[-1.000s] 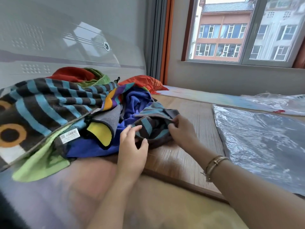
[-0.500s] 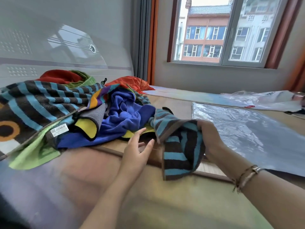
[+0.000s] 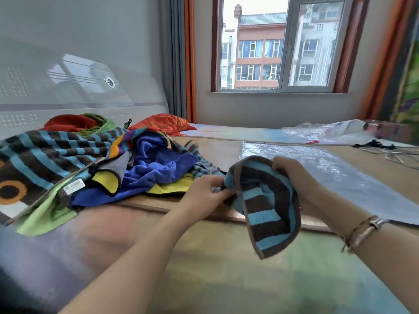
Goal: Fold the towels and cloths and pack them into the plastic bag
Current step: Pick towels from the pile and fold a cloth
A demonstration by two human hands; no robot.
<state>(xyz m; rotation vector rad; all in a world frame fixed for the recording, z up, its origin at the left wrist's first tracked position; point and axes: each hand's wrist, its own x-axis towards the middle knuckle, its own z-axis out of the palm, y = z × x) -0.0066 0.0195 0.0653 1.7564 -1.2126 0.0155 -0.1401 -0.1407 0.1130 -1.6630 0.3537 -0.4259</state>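
Hanging towel: a small striped towel (image 3: 267, 205) is held up between both hands, draped in a loose fold above the front edge of the wooden board (image 3: 217, 152); brown and light-blue bands, grey-brown border.
Left hand: left hand (image 3: 204, 198) is seen with thumb and fingers pinching the towel's left edge.
Right hand: right hand (image 3: 292, 175) is curled over the towel's top right part, fingers wrapped into the cloth; a bracelet (image 3: 360, 232) is worn on that wrist.
Containers: one clear plastic bag (image 3: 328, 173) is laid flat on the board to the right of the hands, nothing seen inside; more crumpled clear plastic (image 3: 328, 132) is seen farther back, contents cannot be told.
Pile: cloths are heaped at left, well apart from the flat bag.
Count, pile: one large striped towel (image 3: 49, 159) with orange rings and a white tag; one blue cloth (image 3: 156, 168); one yellow cloth with grey backing (image 3: 108, 180); one light-green cloth (image 3: 43, 218); one red cloth (image 3: 70, 123); one orange cloth (image 3: 163, 124). Exact total cannot be told, pieces overlap.
Count, hands: two.
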